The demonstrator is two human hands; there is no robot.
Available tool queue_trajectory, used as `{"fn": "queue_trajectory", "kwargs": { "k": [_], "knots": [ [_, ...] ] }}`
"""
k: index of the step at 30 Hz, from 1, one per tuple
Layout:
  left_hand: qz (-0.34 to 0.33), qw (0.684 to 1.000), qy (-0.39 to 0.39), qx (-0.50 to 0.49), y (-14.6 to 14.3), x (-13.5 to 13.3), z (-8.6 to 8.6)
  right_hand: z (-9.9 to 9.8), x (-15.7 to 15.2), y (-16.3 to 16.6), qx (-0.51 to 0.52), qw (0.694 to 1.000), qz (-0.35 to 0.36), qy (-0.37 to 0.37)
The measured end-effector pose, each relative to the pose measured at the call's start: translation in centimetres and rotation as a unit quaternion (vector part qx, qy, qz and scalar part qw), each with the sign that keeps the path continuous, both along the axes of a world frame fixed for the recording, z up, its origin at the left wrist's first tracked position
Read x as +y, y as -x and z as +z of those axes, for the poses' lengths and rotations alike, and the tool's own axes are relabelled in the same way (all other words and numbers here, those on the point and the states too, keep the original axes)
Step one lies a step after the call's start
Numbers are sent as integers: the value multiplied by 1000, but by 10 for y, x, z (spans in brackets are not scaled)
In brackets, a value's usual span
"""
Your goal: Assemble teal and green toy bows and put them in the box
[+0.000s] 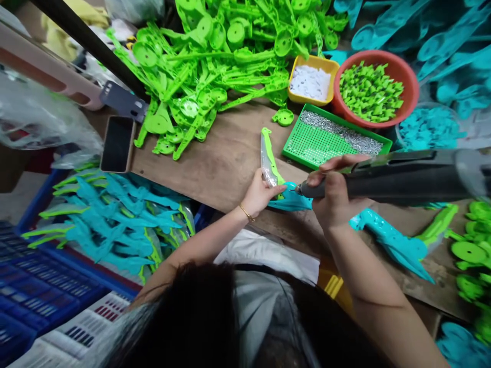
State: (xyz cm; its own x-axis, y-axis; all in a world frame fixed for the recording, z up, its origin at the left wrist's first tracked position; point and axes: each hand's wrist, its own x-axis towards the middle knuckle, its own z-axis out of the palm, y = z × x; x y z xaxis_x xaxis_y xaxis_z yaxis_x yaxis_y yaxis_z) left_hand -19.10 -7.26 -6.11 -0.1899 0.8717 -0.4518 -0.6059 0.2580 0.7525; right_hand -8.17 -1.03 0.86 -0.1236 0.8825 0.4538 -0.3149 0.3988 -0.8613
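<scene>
My left hand (pixel 260 193) pinches a green and teal plastic toy piece (pixel 270 158) with a clear film part, holding it down on the wooden workbench (pixel 226 158). My right hand (pixel 333 197) is wrapped round a dark electric screwdriver (pixel 399 179), whose tip meets the teal part (pixel 289 200) right beside my left fingers. A bracelet sits on my left wrist.
A heap of green plastic parts (pixel 215 66) fills the bench's far side. A green tray of screws (pixel 333 138), a yellow box of white bits (pixel 311 82) and a red bowl of green pieces (pixel 374 89) stand nearby. A phone (pixel 117 144) lies left. Assembled teal toys (pixel 115 220) fill a blue crate.
</scene>
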Motion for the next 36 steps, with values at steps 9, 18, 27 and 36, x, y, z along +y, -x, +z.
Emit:
{"fn": "queue_trajectory", "kwargs": {
  "k": [9, 18, 27, 36],
  "knots": [
    [0, 1000, 10, 6, -1, 0, -3, -18, -1, 0, -31, 998, 49, -24],
    [7, 999, 40, -28, 4, -1, 1, -4, 73, 8, 51, 974, -212, -56],
    [-24, 999, 22, -43, 12, -7, -4, -74, 114, 6, -90, 983, -159, 12],
    [-14, 999, 24, -43, 9, -7, -3, -47, 103, 16, -101, 959, -259, -45]
  ]
}}
